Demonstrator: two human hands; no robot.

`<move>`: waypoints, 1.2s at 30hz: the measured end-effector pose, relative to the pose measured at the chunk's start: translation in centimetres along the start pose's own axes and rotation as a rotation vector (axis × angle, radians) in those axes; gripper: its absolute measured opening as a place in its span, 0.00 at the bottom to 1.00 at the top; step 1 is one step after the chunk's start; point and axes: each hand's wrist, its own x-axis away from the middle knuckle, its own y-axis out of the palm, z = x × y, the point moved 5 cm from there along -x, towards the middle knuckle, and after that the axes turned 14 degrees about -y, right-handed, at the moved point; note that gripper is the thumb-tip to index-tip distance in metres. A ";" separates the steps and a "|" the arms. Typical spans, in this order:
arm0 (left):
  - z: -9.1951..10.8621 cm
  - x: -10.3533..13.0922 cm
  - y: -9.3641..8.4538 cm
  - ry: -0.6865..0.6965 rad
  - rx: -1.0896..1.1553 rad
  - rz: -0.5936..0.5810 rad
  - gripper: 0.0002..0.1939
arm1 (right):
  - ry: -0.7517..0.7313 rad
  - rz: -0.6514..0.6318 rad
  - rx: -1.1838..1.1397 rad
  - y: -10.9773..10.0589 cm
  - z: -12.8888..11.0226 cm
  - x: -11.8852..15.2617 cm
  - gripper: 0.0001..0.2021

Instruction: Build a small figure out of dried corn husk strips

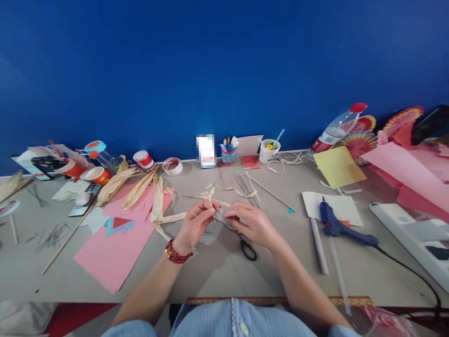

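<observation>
My left hand [197,224], with a red bead bracelet on its wrist, pinches a pale dried corn-husk strip [210,195] that sticks up from the fingers. My right hand [249,222] meets it from the right, its fingertips closed on the same small husk piece and something shiny between the two hands. Black-handled scissors [247,248] lie on the table just under the right hand. Loose husk strips [228,189] and thin wires [243,185] lie just beyond the hands.
Pink paper sheets [112,248] and corn husks [140,187] lie left. A blue glue gun [342,228] with glue sticks lies right, next to a white power strip [410,234]. Cups, tape rolls and a bottle [338,126] line the blue wall.
</observation>
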 end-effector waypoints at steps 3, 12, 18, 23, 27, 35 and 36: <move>-0.1 0.0 0.1 -0.046 -0.028 -0.016 0.07 | 0.016 -0.069 0.007 -0.1 0.0 0.2 0.07; -0.5 -0.2 0.4 -0.082 -0.026 -0.036 0.07 | -0.012 -0.180 0.146 -0.1 -0.5 -0.4 0.06; -0.1 -0.3 -0.1 -0.063 0.065 -0.003 0.06 | -0.018 -0.176 0.165 -0.5 -0.8 -0.1 0.06; 1.4 -0.3 -0.8 0.008 0.211 -0.015 0.06 | 0.017 -0.078 0.061 -1.5 -0.2 0.4 0.06; 1.5 -0.3 -0.9 0.004 0.253 -0.046 0.06 | 0.048 0.012 -0.114 -1.6 0.4 0.7 0.05; 0.9 -0.2 -0.3 0.028 0.218 -0.078 0.05 | 0.222 0.194 -0.251 -0.2 1.9 1.1 0.11; 0.9 -0.2 -0.3 0.026 0.217 -0.078 0.05 | 0.242 0.214 -0.265 0.0 2.0 1.2 0.11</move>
